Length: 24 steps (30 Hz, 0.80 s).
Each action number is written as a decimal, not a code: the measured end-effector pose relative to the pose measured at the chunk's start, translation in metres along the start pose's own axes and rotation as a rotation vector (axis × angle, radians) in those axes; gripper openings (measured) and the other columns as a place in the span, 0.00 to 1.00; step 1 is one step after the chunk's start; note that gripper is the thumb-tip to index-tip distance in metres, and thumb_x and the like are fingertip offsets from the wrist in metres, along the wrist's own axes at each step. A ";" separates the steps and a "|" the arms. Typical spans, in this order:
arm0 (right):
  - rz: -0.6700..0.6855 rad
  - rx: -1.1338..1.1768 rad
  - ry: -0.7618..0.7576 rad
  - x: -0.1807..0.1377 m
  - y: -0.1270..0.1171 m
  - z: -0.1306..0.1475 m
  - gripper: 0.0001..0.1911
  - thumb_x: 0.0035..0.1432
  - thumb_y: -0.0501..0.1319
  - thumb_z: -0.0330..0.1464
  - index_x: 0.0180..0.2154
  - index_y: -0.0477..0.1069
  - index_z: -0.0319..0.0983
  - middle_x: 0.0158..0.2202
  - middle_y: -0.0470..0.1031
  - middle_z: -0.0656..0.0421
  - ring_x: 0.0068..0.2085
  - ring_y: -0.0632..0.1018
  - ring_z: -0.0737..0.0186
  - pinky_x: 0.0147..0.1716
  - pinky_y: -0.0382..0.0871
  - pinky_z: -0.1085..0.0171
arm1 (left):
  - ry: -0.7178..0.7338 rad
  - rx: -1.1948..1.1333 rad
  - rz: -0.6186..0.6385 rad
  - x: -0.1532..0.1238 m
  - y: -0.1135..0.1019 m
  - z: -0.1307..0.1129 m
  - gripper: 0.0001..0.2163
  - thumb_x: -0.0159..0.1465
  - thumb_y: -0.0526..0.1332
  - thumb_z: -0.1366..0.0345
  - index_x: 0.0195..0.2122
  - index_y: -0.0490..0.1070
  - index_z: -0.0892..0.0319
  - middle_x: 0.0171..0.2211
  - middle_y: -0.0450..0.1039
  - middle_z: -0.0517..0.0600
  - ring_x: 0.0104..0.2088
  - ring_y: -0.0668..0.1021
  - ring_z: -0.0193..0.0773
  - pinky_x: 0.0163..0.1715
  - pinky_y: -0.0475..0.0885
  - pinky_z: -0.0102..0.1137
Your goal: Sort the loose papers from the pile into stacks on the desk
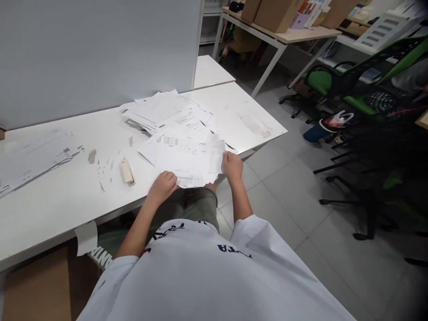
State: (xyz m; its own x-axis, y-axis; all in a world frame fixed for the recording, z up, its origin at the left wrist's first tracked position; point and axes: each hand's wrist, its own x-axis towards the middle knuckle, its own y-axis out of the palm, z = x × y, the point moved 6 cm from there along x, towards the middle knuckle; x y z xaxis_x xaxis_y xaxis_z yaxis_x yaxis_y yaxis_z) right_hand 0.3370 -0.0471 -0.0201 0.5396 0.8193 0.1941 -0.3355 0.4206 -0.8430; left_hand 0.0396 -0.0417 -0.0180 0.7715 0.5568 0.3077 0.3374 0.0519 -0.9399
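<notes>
Printed paper sheets [197, 156] are stretched between my two hands at the front edge of the white table. My left hand [163, 186] is closed on their lower left corner. At the right edge, my right hand [232, 165] pinches the paper between thumb and curled fingers. How many sheets are held I cannot tell. Just behind them lies a loose, untidy pile of papers [167, 109], partly covered by the held ones. A cream stapler [127, 172] rests on the table to the left of my left hand, touched by neither hand.
Another stack of papers [36, 156] lies at the table's left end. A grey partition [96, 49] stands along the back. Below the table at left is a cardboard box [38, 285]. Green office chairs [319, 81] and a blue bin [316, 131] stand on the tiled floor at right.
</notes>
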 end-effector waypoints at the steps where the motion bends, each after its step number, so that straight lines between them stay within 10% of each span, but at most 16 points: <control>1: -0.010 0.015 0.001 0.010 -0.004 -0.003 0.19 0.66 0.48 0.36 0.36 0.75 0.36 0.34 0.75 0.50 0.35 0.72 0.56 0.36 0.61 0.61 | -0.034 -0.014 -0.005 0.002 0.001 0.002 0.04 0.63 0.59 0.72 0.37 0.71 0.59 0.37 0.72 0.56 0.40 0.71 0.48 0.39 0.70 0.39; 7: -0.087 0.324 0.096 0.046 -0.017 -0.036 0.18 0.61 0.51 0.33 0.47 0.73 0.34 0.34 0.75 0.54 0.35 0.74 0.57 0.39 0.65 0.60 | -0.195 -0.070 -0.028 0.032 0.010 0.014 0.19 0.64 0.53 0.75 0.53 0.74 0.57 0.49 0.73 0.59 0.52 0.72 0.51 0.53 0.70 0.46; 12: 0.032 0.305 0.134 0.055 0.003 -0.049 0.22 0.62 0.53 0.41 0.50 0.71 0.34 0.42 0.75 0.49 0.41 0.74 0.53 0.45 0.66 0.57 | -0.352 -0.057 0.042 0.061 0.019 0.032 0.29 0.60 0.51 0.79 0.62 0.68 0.57 0.67 0.60 0.58 0.71 0.53 0.58 0.66 0.48 0.61; 18: 0.051 -0.045 0.050 0.069 0.017 -0.027 0.18 0.57 0.60 0.36 0.48 0.69 0.34 0.54 0.65 0.40 0.55 0.66 0.41 0.55 0.58 0.47 | -0.617 -0.161 -0.081 0.059 0.013 0.056 0.30 0.61 0.47 0.77 0.66 0.60 0.68 0.68 0.57 0.62 0.70 0.57 0.51 0.69 0.46 0.54; 24: -0.093 0.166 0.106 0.075 -0.009 -0.022 0.09 0.61 0.50 0.31 0.42 0.66 0.39 0.39 0.72 0.50 0.42 0.72 0.52 0.46 0.64 0.55 | -0.714 -0.112 -0.172 0.029 0.004 0.050 0.25 0.64 0.48 0.70 0.61 0.66 0.73 0.63 0.64 0.67 0.66 0.65 0.53 0.69 0.47 0.54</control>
State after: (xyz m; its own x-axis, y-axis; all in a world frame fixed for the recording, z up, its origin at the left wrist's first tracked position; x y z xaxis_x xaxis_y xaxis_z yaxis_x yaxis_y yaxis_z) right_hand 0.3974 0.0017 -0.0095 0.6491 0.7324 0.2057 -0.3984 0.5576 -0.7283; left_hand 0.0365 0.0166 -0.0200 0.1777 0.9537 0.2425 0.5041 0.1235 -0.8548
